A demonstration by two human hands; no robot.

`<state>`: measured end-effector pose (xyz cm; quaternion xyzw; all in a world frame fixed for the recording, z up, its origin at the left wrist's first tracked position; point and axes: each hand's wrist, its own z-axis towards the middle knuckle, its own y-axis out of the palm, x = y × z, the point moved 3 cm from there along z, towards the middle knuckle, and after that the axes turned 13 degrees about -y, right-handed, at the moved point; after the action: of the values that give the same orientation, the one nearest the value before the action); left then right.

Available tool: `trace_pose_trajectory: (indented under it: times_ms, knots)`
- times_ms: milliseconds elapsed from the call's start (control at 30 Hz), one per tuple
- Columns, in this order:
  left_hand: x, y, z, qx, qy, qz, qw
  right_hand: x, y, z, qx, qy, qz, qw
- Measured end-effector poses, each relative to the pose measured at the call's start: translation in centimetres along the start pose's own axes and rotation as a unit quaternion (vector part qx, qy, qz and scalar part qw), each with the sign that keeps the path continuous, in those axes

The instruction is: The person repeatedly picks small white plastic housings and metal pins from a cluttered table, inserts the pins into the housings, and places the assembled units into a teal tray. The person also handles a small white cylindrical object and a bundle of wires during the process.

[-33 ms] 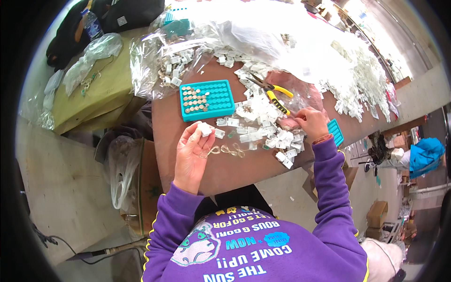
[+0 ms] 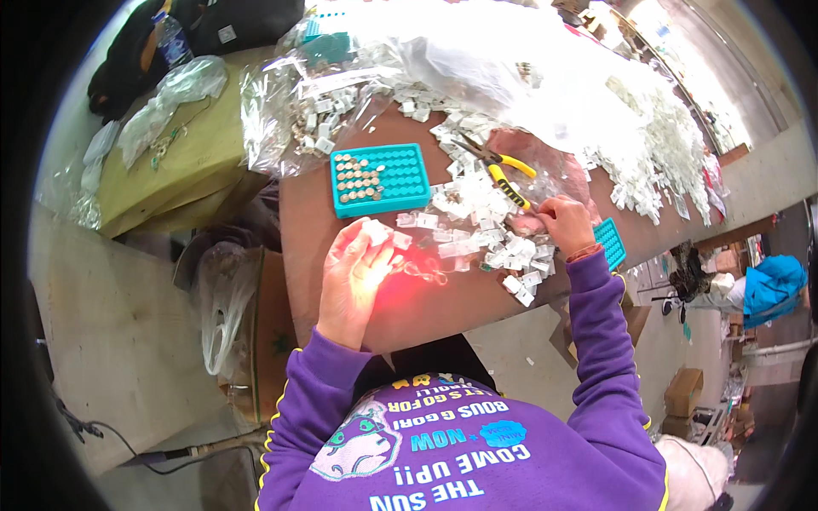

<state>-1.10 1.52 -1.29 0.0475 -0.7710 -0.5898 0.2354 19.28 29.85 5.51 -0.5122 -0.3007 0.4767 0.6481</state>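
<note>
My left hand [image 2: 358, 272] rests on the brown table [image 2: 315, 221] and holds a small clear packet [image 2: 375, 232] at its fingertips. My right hand [image 2: 562, 223] lies with bent fingers on the pile of small clear packets [image 2: 477, 230]; whether it grips one is hidden. Beyond my left hand sits a teal tray [image 2: 379, 179] of holes, with several round metal pieces in its left part. Yellow-handled pliers [image 2: 503, 175] lie on the pile between the tray and my right hand. A few thin metal rings [image 2: 426, 272] lie on the table between my hands.
A second teal tray [image 2: 610, 243] sits by my right wrist at the table's edge. A big heap of clear plastic bags [image 2: 528, 68] covers the far side. To the left stand a yellow-green covered box [image 2: 196, 162] and a cardboard box holding a plastic bag [image 2: 256, 315].
</note>
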Motion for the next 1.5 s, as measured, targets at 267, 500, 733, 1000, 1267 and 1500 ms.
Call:
trace_pose_trajectory:
  times_ms: [267,500,733,1000,1267,1500]
  knots:
    - [0.0,0.7,0.0,-0.046,-0.009,0.031,0.998,0.1,-0.6,0.9,0.074,0.129,0.193,0.97]
    - [-0.1,1.2,-0.2,0.015,-0.039,0.069,0.997,-9.2,-0.9,3.0,0.014,0.093,0.522,0.848]
    - [0.2,1.3,-0.3,0.02,-0.074,0.07,0.995,-17.7,2.1,5.1,-0.093,0.03,0.637,0.765]
    - [0.0,1.4,-0.1,0.002,-0.087,0.078,0.993,-18.4,1.5,5.2,-0.062,-0.01,0.577,0.815]
    - [0.1,1.3,-0.1,0.008,-0.085,0.123,0.989,-19.9,-0.5,5.6,0.025,-0.239,0.307,0.921]
    - [0.1,1.9,-0.4,0.023,-0.075,0.149,0.986,-20.6,-1.2,5.9,0.029,-0.302,0.248,0.92]
